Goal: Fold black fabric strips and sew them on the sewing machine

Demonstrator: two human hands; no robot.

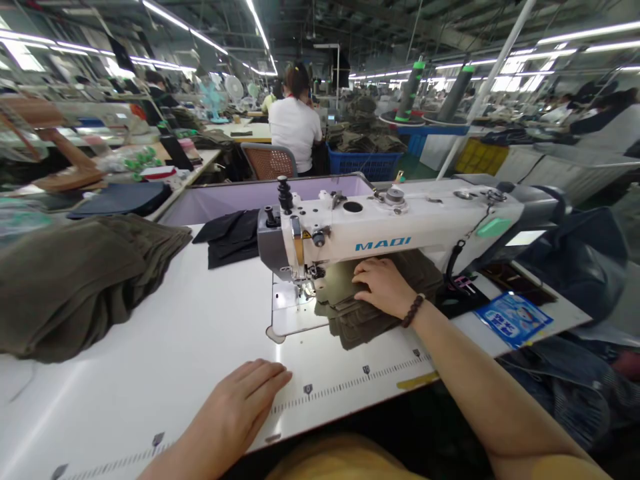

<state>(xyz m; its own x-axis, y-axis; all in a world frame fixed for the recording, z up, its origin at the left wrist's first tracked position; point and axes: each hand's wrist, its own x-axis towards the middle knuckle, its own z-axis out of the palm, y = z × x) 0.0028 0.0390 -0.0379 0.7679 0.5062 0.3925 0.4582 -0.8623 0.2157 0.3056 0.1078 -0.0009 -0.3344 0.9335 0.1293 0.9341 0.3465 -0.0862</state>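
Under the arm of the white MAQI sewing machine (430, 230), here's the stack of flat, olive-brown fabric pieces (367, 323), edges fanned out, just beside the shiny metal needle plate (295, 321). The right hand (384, 287) lies across the top, fingers loosely bent, thumb apart, no pinch to be seen. Over on the smooth white desk (215, 313), the left hand (245, 400) rests with fingers extended close together, nothing visible in it. Now, that cloth: each piece looks light, soft yet fairly firm, hardly fragile, likelier to slide over its neighbour than tear. Best hold, I'd judge: thumb and finger on a fanned near edge, palm steadying the rest.
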